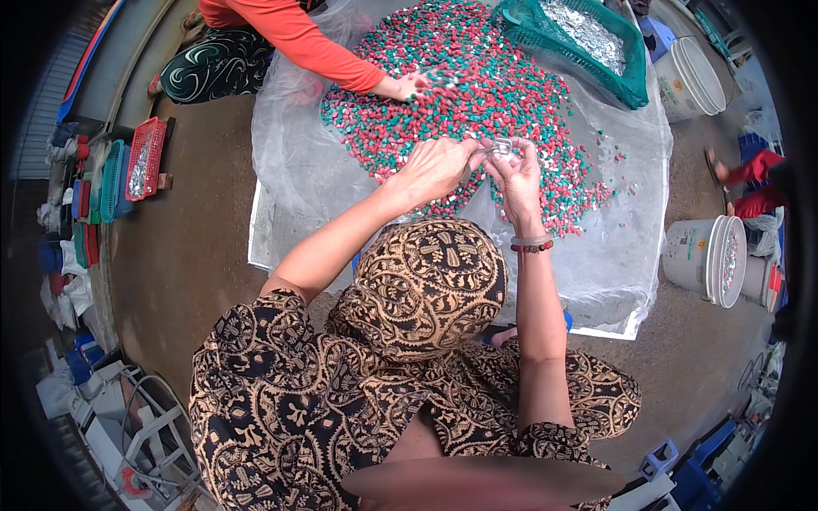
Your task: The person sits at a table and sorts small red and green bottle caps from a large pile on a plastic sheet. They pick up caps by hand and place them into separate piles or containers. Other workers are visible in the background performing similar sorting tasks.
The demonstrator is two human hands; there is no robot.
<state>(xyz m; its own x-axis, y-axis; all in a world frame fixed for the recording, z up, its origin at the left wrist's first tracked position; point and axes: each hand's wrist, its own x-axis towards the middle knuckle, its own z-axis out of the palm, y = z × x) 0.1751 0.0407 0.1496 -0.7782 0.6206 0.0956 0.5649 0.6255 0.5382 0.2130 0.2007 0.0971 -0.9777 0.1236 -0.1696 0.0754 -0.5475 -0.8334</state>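
Above the near part of a large heap of small red, green and white pieces (477,102), my two hands meet. Between the thumb and fingers of my right hand (520,179) is a small shiny silvery-clear piece (503,146). My left hand (436,169) is closed with its fingertips against that piece's left side; a thin greyish bit shows there, too small to name. A beaded bracelet (532,248) circles my right wrist. The heap lies on a pale translucent sheet (613,281). Just beyond my left hand, another person's hand (411,87) reaches into the pieces, blurred by motion.
A green basket (588,72) of silvery pieces stands at the far right of the sheet. White buckets (692,260) line the right side. On the left are a red basket (146,157) and stacked crates. Another person's red-clad leg (757,203) shows at right.
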